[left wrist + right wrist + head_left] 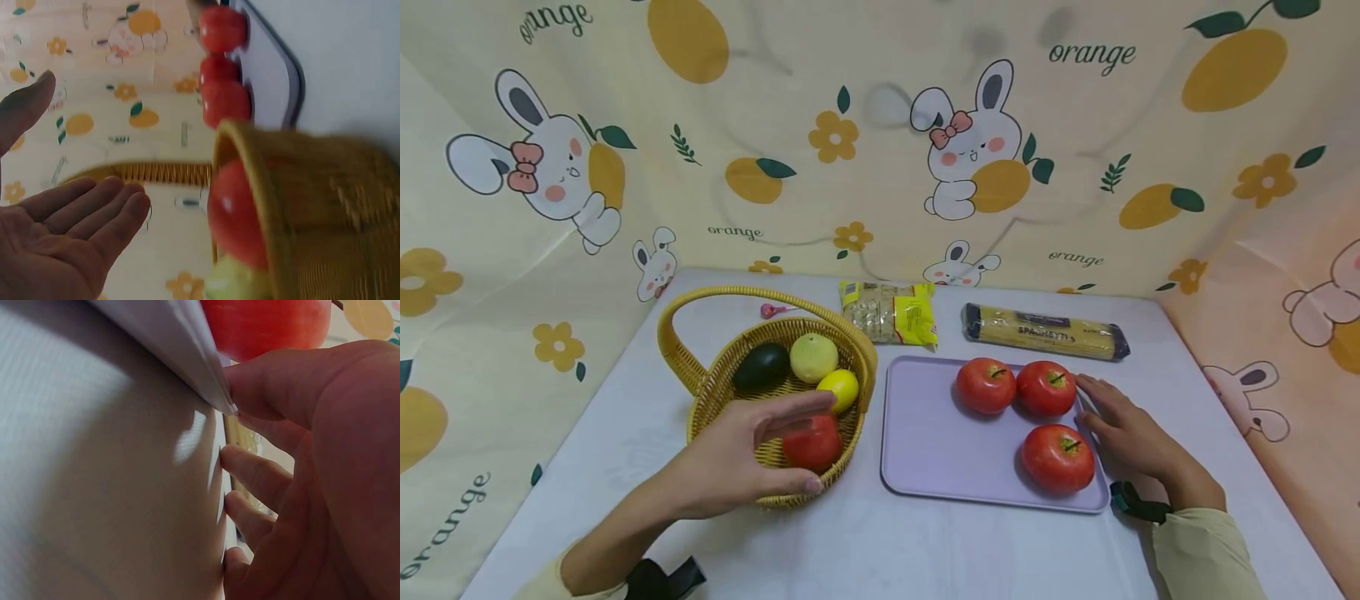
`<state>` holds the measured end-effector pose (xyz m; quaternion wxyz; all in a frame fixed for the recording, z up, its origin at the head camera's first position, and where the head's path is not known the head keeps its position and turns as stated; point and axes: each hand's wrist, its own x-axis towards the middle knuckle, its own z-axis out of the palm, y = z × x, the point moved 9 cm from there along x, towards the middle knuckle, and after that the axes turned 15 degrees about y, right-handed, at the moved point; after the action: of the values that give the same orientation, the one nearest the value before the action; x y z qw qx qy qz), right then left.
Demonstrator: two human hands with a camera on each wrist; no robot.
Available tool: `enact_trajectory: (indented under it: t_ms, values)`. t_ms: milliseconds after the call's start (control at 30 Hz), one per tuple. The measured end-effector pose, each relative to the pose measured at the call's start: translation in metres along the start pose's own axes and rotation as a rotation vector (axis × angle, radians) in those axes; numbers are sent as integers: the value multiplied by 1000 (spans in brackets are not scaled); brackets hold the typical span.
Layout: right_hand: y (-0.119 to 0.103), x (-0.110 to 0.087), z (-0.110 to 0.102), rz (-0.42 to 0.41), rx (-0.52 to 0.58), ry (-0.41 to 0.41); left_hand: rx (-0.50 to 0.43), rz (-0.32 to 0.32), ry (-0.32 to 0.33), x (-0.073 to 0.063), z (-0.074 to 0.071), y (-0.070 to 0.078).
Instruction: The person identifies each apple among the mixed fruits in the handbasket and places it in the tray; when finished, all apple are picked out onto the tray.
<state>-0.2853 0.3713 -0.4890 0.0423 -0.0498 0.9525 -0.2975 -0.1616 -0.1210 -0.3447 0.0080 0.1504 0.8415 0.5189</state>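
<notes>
My left hand point(741, 454) hovers over the front of a wicker basket point(865, 367), its thumb and straight fingers spread apart with nothing between them. Below it in the basket lies a red apple point(812, 446), partly hidden by the fingers. The left wrist view also has this apple point(234, 212) inside the basket rim, apart from the left hand point(69, 237). At the right edge of a lilac tray point(940, 450) rests my right hand point(1135, 433). Its thumb point(269, 387) touches the tray's rim and the other fingertips rest on the table. Three red apples point(1057, 459) sit on the tray.
The basket also holds a dark green avocado point(762, 367), a pale green round fruit point(814, 358) and a yellow lemon point(838, 389). Behind the tray lie a yellow-clear food packet point(887, 312) and a spaghetti pack point(1045, 332). A small pink item point(771, 311) lies behind the basket handle.
</notes>
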Motion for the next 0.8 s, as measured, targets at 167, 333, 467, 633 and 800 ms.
enact_trajectory:
  t_ms: [167, 333, 467, 633, 800]
  values:
    - [-2, 0, 0, -14, -1, 8, 85, -40, 22, -3, -16, -12]
    - [-2, 0, -1, -14, 2, 9, 238, -15, 40, 0, -11, -22]
    - [0, -1, 0, -3, 2, 4, 356, 60, 43, 3, -1, -24]
    - [2, 0, 1, -1, -6, 5, 427, 57, 36, 9, 13, -26]
    - [2, 0, 1, -4, -7, 10, 486, 10, -5, 15, 26, -33]
